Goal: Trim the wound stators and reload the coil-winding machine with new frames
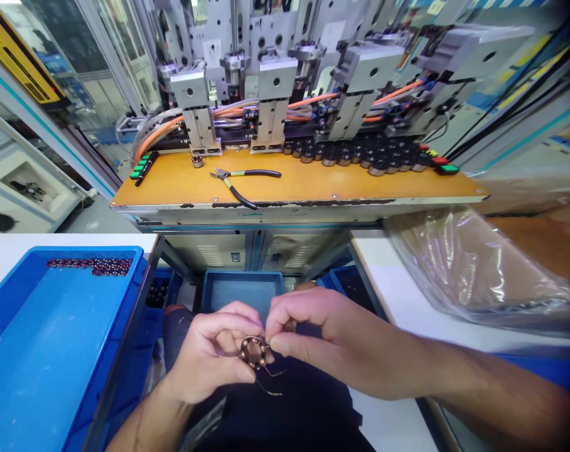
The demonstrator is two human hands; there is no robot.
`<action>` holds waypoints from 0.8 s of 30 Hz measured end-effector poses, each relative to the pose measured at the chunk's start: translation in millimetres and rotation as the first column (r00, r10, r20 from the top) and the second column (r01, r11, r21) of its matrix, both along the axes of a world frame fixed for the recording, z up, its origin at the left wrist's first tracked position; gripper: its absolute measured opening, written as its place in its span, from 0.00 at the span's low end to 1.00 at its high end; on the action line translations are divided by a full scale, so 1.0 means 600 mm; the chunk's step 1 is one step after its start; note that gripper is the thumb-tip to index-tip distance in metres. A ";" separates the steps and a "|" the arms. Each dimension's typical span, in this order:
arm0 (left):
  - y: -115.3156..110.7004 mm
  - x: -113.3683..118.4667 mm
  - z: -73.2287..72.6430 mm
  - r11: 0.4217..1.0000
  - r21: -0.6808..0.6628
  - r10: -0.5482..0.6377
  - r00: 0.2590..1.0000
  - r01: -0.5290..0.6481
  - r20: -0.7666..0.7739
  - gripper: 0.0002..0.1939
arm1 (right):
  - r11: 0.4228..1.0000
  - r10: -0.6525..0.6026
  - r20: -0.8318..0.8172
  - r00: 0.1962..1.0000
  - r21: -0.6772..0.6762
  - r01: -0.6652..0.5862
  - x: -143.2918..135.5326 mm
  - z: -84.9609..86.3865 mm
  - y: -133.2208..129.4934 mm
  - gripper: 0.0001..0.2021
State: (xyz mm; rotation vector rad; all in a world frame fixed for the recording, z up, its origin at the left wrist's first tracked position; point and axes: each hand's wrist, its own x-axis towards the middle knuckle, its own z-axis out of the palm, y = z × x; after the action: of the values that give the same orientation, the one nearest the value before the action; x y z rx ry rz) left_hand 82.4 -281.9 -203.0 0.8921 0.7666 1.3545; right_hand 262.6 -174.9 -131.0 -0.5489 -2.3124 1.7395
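Note:
In the head view, a small round stator (253, 353) with copper windings sits low in the middle. My left hand (209, 355) grips it between thumb and fingers, its open ring face turned toward me. Close on the right, my right hand (332, 342) pinches thumb and forefinger together at the stator's edge, on what looks like a thin lead wire. More thin wires (270, 393) dangle loose below the ring. The fingertips partly hide the wire being pinched.
Cutting pliers (245, 176) lie opened on the orange bench (186, 188), near another small stator (197, 161). Several dark cylindrical parts (355, 152) stand beneath the machine (275, 81). At left is a blue tray (44, 351) with rows of stators; at right, a plastic-wrapped box (473, 263).

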 end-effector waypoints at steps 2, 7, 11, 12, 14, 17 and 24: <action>0.001 0.001 0.003 1.000 0.004 0.001 1.000 -0.001 -0.002 0.17 | 1.000 -0.005 0.000 1.000 0.018 0.005 0.001 -0.001 -0.003 0.08; 0.001 0.004 0.009 0.999 0.029 0.019 1.000 -0.019 -0.020 0.17 | 0.997 -0.007 0.037 0.999 0.074 0.004 0.003 0.004 -0.010 0.10; -0.001 0.005 0.008 1.000 0.019 0.001 1.000 -0.001 0.005 0.16 | 0.978 0.105 0.034 0.994 0.180 -0.109 0.019 0.004 -0.005 0.07; -0.002 0.006 0.008 1.000 0.013 -0.011 1.000 0.011 0.021 0.16 | 0.963 0.128 0.020 0.992 0.236 -0.129 0.024 0.001 -0.002 0.05; -0.003 0.006 0.006 0.999 0.005 -0.035 0.998 0.035 0.060 0.16 | 0.910 0.116 -0.058 0.992 0.407 -0.083 0.030 -0.007 0.005 0.01; -0.002 0.009 0.003 0.998 0.004 -0.058 0.991 0.058 0.124 0.17 | 0.756 0.108 -0.239 0.965 0.651 0.076 0.028 -0.023 0.011 0.07; 0.001 0.011 0.006 0.990 -0.049 -0.122 0.969 0.136 0.214 0.17 | 0.691 0.271 -0.364 0.891 0.718 0.084 0.007 -0.031 0.010 0.06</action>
State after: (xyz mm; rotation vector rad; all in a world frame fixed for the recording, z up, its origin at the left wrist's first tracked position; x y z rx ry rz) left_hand 89.0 -281.4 -199.4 0.7225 0.5750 1.2785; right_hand 266.6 -168.7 -149.5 0.1262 -2.4147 0.7051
